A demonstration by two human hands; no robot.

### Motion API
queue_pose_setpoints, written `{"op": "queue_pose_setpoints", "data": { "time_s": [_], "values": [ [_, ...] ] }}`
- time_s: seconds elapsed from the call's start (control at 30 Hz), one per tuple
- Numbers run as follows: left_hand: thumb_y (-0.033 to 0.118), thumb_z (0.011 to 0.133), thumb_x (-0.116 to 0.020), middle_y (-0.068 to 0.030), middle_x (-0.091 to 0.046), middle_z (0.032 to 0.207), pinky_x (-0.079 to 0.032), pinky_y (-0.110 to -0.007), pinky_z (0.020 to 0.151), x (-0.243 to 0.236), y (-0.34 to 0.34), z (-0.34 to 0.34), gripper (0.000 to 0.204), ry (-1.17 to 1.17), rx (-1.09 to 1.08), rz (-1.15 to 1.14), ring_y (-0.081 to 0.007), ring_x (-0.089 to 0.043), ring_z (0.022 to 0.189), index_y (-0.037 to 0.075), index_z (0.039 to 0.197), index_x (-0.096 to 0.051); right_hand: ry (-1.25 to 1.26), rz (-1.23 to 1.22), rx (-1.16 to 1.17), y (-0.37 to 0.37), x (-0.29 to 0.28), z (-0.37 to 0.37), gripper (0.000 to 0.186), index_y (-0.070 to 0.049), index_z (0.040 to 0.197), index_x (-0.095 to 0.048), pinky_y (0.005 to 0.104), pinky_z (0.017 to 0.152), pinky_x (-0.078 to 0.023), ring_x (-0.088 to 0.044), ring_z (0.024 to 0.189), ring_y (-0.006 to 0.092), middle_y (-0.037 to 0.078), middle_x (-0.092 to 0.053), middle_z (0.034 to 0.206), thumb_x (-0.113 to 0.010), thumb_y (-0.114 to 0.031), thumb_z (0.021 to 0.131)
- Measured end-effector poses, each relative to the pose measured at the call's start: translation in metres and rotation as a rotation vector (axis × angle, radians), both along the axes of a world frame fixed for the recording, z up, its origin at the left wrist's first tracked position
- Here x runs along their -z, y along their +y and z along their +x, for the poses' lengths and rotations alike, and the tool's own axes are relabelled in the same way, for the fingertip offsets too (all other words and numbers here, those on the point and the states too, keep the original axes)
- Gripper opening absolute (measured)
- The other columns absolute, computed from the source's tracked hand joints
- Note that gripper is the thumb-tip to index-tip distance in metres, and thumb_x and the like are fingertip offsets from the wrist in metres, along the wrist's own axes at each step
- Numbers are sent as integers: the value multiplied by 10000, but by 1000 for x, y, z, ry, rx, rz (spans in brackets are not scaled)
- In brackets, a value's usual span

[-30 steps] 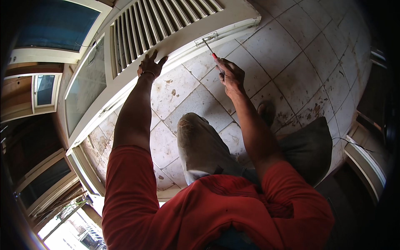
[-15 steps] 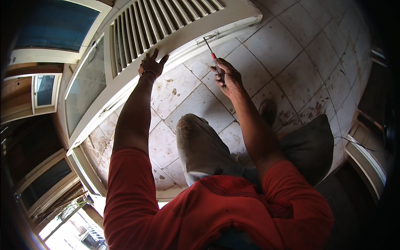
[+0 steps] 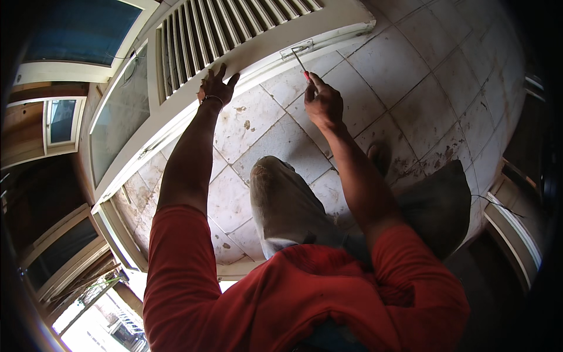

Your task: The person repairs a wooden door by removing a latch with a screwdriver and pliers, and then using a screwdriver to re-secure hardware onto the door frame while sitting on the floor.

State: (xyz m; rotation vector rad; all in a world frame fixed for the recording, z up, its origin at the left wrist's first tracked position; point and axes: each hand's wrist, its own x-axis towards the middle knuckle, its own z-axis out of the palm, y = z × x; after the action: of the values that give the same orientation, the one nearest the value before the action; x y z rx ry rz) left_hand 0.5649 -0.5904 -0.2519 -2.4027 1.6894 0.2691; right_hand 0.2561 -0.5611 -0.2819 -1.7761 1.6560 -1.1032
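The right hand (image 3: 324, 105) was clenched around a red-handled screwdriver (image 3: 301, 63), whose thin shaft ran up and away from the knuckles to a small metal hinge plate (image 3: 298, 49) on the lower rail of a white louvred door panel (image 3: 234, 35). Against my views from the preceding second, this hand had risen slightly and the tip had closed on the plate; I judged the tool to be seated at a fastener, though the tip itself was too small to resolve. To the left of that grip, the left hand (image 3: 216, 89) lay released, fingers spread, its palm pressed flat on the same rail; it had hardly moved, which I read as bracing the panel. A thin band (image 3: 212, 100) circled that wrist.

Below both hands lay a floor of pale square tiles (image 3: 410, 88), stained and scuffed. Nearer the body were a bent knee in grey trousers (image 3: 281, 199) and red sleeves (image 3: 193, 258). Left of the louvres the panel carried a glazed pane (image 3: 114, 126); farther left stood framed windows (image 3: 58, 120), and bright daylight entered at the lower left.
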Motion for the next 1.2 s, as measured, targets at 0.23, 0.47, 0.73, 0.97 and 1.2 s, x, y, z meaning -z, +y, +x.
{"op": "queue_pose_setpoints", "data": {
  "time_s": [0.23,0.47,0.73,0.97,1.2],
  "values": [
    [779,877,-405,-215,-261,1594,-239,-545,1181,1,8,28,848,-18,5,76,-428,-306,1443,315,1569,-247,-1852,1022,140,7,-38,4,202,-84,998,-635,265,504,-471,-654,643,179,84,-693,865,-631,-269,916],
    [780,877,-402,-217,-274,1587,-253,-544,1174,2,9,21,847,-21,16,62,-427,-319,1437,314,1568,-251,-1395,926,14,11,-21,3,329,-53,1165,-631,302,598,-533,-665,678,219,88,-703,889,-622,-260,909],
    [769,885,-408,-182,-261,1602,-250,-550,1173,-6,-1,6,843,8,5,111,-398,-334,1436,303,1569,-248,-1924,1134,-161,2,-10,-22,227,-70,1084,-599,205,432,-403,-576,573,121,120,-643,951,-609,-245,939],
    [764,894,-396,-184,-262,1601,-251,-549,1175,-1,0,19,833,-27,30,73,-390,-327,1442,299,1569,-247,-899,537,232,16,-32,22,254,-37,1050,-656,260,554,-469,-588,641,148,93,-676,919,-642,-262,932],
    [782,885,-383,-191,-274,1594,-273,-548,1166,-6,4,17,843,-13,19,98,-403,-332,1436,304,1567,-253,-1187,739,215,3,-37,-3,213,-72,1015,-677,298,625,-523,-612,628,216,130,-681,1002,-580,-241,927]
  ]
}}
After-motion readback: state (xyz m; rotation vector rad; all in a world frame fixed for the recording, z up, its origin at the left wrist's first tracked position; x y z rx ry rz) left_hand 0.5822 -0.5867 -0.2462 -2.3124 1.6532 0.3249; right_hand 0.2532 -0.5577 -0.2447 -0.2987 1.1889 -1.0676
